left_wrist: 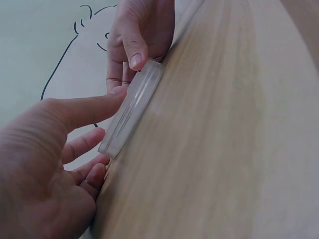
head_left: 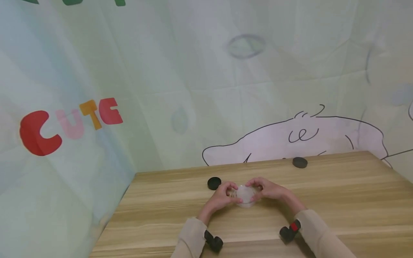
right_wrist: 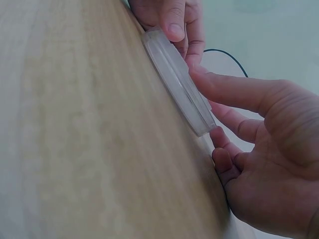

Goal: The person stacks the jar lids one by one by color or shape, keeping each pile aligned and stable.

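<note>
A clear, round, shallow dish (head_left: 246,195) lies flat close over the wooden table, between the two hands. In both wrist views its side shows as a low translucent wall with lines running around it. My left hand (head_left: 222,197) grips the left edge, thumb (left_wrist: 112,99) at the near side and fingers curved around the far side. From the opposite side my right hand (head_left: 269,189) grips the right edge, its thumb (right_wrist: 219,87) against the upper rim. The fingertips hide parts of the dish's rim.
Just beyond the left hand sits a black round cap-like disc (head_left: 214,183). Another dark disc (head_left: 300,162) lies near the back edge of the wooden table (head_left: 351,200). A printed cloth backdrop (head_left: 193,71) hangs behind and to the left of the table.
</note>
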Demonstrator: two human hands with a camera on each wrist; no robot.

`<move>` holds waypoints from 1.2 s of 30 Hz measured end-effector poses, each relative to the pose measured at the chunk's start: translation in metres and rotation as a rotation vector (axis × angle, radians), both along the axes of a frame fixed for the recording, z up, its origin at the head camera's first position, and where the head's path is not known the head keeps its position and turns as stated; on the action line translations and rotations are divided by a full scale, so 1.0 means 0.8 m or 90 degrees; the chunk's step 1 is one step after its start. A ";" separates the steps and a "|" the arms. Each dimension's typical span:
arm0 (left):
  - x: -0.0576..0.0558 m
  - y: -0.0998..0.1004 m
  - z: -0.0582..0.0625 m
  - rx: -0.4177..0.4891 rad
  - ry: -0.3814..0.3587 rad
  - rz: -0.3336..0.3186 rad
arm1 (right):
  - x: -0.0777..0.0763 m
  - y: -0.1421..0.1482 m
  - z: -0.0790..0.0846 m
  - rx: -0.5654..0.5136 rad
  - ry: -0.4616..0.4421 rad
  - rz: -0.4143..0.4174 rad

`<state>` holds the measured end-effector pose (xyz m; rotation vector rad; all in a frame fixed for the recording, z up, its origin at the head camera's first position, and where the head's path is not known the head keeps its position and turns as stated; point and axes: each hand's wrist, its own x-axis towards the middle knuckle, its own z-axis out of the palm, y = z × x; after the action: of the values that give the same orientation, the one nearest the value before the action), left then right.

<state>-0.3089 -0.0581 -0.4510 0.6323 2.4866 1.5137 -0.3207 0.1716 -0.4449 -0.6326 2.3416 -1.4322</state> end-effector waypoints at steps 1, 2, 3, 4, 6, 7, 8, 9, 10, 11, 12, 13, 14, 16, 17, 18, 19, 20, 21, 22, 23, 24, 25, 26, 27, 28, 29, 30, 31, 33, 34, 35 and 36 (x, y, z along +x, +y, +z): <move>0.000 0.000 0.000 0.001 -0.001 0.000 | 0.000 0.000 0.000 0.001 0.001 -0.001; 0.000 0.000 0.000 0.001 -0.002 0.000 | 0.000 0.000 0.000 0.002 0.001 -0.001; 0.000 0.000 0.001 0.000 -0.002 0.000 | 0.000 0.000 0.000 0.003 0.003 -0.001; 0.000 0.000 0.000 -0.001 -0.001 -0.001 | 0.000 0.000 0.000 0.004 0.004 0.000; -0.001 0.000 0.000 -0.003 0.001 -0.002 | 0.000 0.001 0.000 0.004 0.004 0.001; -0.001 0.000 0.000 -0.003 0.001 -0.003 | 0.000 0.001 -0.001 0.003 0.004 0.002; -0.001 0.000 -0.001 -0.003 0.001 -0.004 | 0.000 0.002 -0.001 0.001 0.003 0.004; -0.002 0.000 -0.001 -0.002 0.000 -0.004 | 0.000 0.002 -0.002 0.000 0.003 0.006; -0.002 0.000 -0.001 -0.002 0.000 -0.005 | 0.000 0.003 -0.002 -0.004 0.001 0.008; -0.001 0.000 -0.001 -0.001 -0.001 -0.005 | 0.000 0.003 -0.002 -0.007 0.000 0.010; -0.001 0.000 -0.001 0.000 -0.001 -0.005 | 0.000 0.003 -0.002 -0.010 -0.003 0.011; -0.001 0.000 -0.001 0.000 0.000 -0.005 | 0.000 0.003 -0.002 -0.011 -0.004 0.011; -0.001 0.000 -0.001 -0.001 0.001 -0.005 | 0.000 0.003 -0.002 -0.013 -0.006 0.011; -0.001 0.000 -0.001 -0.003 0.005 -0.004 | 0.001 0.004 -0.001 -0.014 -0.010 0.006; -0.002 0.000 -0.001 -0.003 0.005 -0.003 | 0.001 0.004 0.000 -0.013 -0.011 0.004; -0.002 0.000 -0.001 -0.002 0.006 -0.003 | 0.001 0.004 0.001 -0.013 -0.012 0.002; -0.002 0.000 -0.001 -0.003 0.006 -0.003 | 0.000 0.004 0.001 -0.012 -0.011 0.001; -0.003 0.000 -0.002 -0.003 0.006 -0.002 | 0.000 0.004 0.001 -0.013 -0.012 0.001; -0.003 -0.001 -0.002 -0.004 0.006 -0.001 | 0.000 0.004 0.001 -0.013 -0.012 0.001; -0.003 -0.001 -0.002 -0.005 0.005 -0.001 | 0.000 0.004 0.000 -0.014 -0.009 0.004; -0.003 -0.001 -0.002 -0.004 0.003 -0.001 | -0.001 0.004 0.000 -0.015 -0.010 0.003; -0.004 -0.001 -0.002 -0.004 0.003 -0.001 | -0.001 0.005 -0.001 -0.017 -0.010 0.004; -0.004 -0.001 -0.002 -0.004 0.003 -0.001 | -0.001 0.005 -0.001 -0.018 -0.009 0.004; -0.004 -0.001 -0.002 -0.003 0.002 -0.002 | -0.001 0.005 -0.002 -0.018 -0.009 0.004; -0.004 -0.002 -0.003 -0.002 0.002 -0.002 | -0.001 0.005 -0.002 -0.019 -0.009 0.003; -0.004 -0.002 -0.003 -0.002 0.002 -0.003 | -0.001 0.005 -0.002 -0.018 -0.009 0.002; -0.005 -0.002 -0.003 -0.002 0.002 -0.004 | -0.001 0.005 -0.001 -0.018 -0.010 0.001; -0.005 -0.002 -0.003 -0.002 0.002 -0.004 | -0.001 0.006 -0.001 -0.017 -0.011 -0.001; -0.005 -0.002 -0.004 -0.003 0.001 -0.005 | 0.000 0.006 -0.001 -0.016 -0.012 -0.003; -0.006 -0.002 -0.004 -0.002 0.000 -0.006 | 0.000 0.006 0.000 -0.012 -0.015 -0.007; -0.006 -0.002 -0.004 0.001 -0.001 -0.006 | -0.001 0.007 0.000 -0.010 -0.018 -0.011; -0.007 -0.002 -0.004 0.007 0.000 -0.004 | -0.001 0.007 0.000 -0.011 -0.019 -0.013; -0.007 -0.003 -0.003 0.014 0.006 -0.003 | -0.001 0.007 0.000 -0.011 -0.020 -0.019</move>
<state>-0.3144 -0.0602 -0.4537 0.6487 2.4761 1.5432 -0.3218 0.1772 -0.4451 -0.5781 2.3264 -1.4661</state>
